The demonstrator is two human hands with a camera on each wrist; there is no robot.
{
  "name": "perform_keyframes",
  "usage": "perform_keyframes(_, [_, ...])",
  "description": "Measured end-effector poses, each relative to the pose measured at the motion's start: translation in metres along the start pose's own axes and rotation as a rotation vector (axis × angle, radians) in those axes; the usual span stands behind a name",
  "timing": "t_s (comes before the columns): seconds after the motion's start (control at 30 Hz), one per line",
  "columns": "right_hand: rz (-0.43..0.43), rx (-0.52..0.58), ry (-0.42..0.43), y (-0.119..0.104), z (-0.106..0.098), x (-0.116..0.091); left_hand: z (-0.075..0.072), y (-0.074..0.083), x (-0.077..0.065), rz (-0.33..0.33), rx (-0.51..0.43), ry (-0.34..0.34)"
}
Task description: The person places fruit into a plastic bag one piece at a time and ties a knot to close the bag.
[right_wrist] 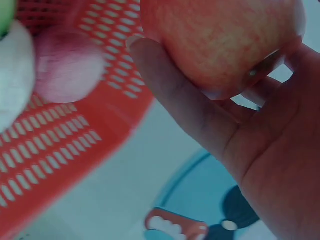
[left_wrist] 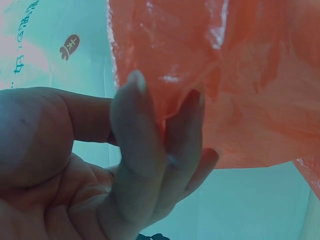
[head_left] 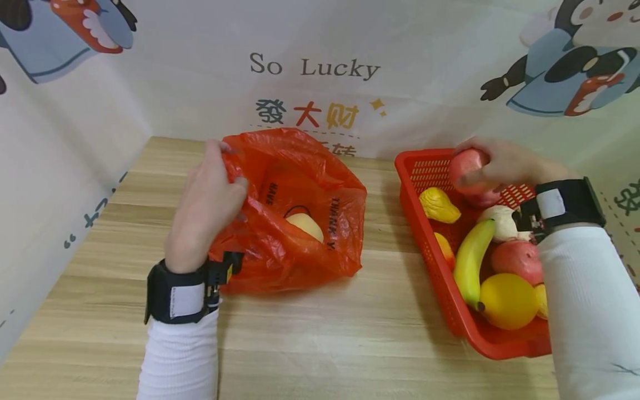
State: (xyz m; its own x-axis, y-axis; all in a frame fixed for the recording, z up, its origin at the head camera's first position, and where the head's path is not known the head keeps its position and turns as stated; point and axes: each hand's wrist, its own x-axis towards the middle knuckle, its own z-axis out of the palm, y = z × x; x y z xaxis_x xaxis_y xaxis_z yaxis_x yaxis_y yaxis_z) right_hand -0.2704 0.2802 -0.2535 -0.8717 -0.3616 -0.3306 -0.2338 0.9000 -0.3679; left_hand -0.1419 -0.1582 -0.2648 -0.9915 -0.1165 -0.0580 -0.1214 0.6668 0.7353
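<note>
My left hand (head_left: 202, 205) pinches the left edge of a red plastic bag (head_left: 345, 222), holding its mouth open. In the left wrist view the thumb and fingers (left_wrist: 137, 145) grip the thin film. Inside the bag lies a pale round item (head_left: 306, 226), partly hidden by the bag's front fold. Over the far end of a red basket (head_left: 440, 283), my right hand (head_left: 505, 161) holds a red apple (head_left: 467, 165). The right wrist view shows the apple (right_wrist: 225, 45) between thumb and fingers, raised above the basket's rim.
The basket holds a banana (head_left: 472, 261), a yellow lemon-like fruit (head_left: 509, 301), a knobbly yellow fruit (head_left: 439, 204), a pinkish-red fruit (head_left: 517, 260), a whitish item (head_left: 502, 222) and others. A printed sheet (head_left: 200, 66) stands behind the wooden table (head_left: 350, 344).
</note>
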Motion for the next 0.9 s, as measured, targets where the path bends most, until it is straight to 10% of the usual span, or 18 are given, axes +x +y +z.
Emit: perform_keyframes(0.9, [-0.359,-0.197,0.132,-0.16,0.0,-0.018,0.001,0.003,-0.003,0.022,0.001,0.0])
